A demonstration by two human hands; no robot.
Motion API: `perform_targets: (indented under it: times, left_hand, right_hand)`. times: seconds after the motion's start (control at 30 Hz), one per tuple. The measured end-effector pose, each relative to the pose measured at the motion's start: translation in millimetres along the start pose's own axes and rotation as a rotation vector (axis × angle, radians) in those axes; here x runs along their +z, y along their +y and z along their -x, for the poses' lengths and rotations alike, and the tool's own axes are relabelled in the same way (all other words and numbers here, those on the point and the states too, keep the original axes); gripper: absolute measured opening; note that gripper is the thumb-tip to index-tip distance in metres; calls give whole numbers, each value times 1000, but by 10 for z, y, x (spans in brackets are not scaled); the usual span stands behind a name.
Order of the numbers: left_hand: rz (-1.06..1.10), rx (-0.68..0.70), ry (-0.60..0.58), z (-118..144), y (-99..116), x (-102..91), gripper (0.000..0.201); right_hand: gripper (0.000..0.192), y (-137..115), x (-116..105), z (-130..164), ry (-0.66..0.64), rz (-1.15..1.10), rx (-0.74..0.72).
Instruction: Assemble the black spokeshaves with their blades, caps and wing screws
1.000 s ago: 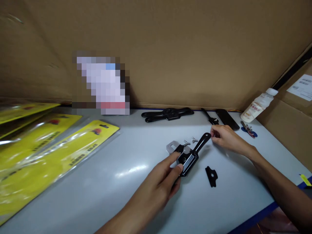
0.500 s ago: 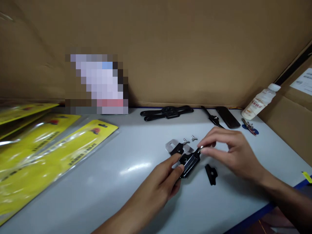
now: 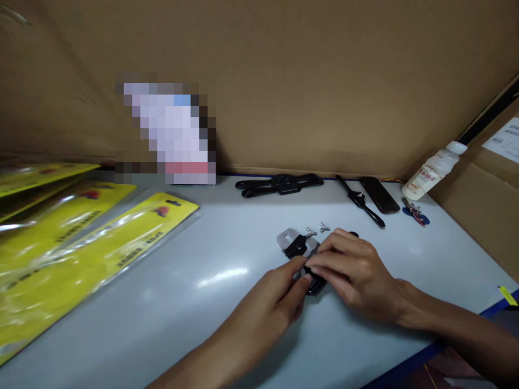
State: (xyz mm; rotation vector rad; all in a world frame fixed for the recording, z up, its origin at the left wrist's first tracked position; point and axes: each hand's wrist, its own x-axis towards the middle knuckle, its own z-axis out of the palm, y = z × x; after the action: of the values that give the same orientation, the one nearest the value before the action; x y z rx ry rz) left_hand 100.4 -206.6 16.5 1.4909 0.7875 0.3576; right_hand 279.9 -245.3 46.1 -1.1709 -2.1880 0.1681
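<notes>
Black spokeshave body (image 3: 314, 285): on desk (image 3: 182, 302), pinched by left hand (image 3: 279, 294) fingertips; right hand (image 3: 352, 273) cupped over it, grip hidden. Steel blade (image 3: 287, 238), wing screws (image 3: 318, 230) just behind.

we face a brown cardboard wall (image 3: 308, 81) behind a pale grey table (image 3: 170, 302) with a blue edge, glare on top.

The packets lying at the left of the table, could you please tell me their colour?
Yellow packets under clear plastic, head view.
</notes>
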Motion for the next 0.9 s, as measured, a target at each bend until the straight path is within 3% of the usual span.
perform_targets:
  times: [0.1, 0.23, 0.63, 0.9]
  left_hand:
    - [-59, 12, -16, 22, 13, -3, 23]
    - [-62, 43, 0, 26, 8, -10, 23]
    - [-70, 10, -30, 35, 55, -14, 46]
    - [-97, 4, -54, 14, 82, -9, 48]
  right_hand:
    - [24, 10, 11, 17, -21, 113, -92]
    - [24, 25, 4, 16, -63, 134, -101]
    - [10, -23, 1, -29, -71, -105, 209]
    - [13, -7, -9, -56, -75, -252, 348]
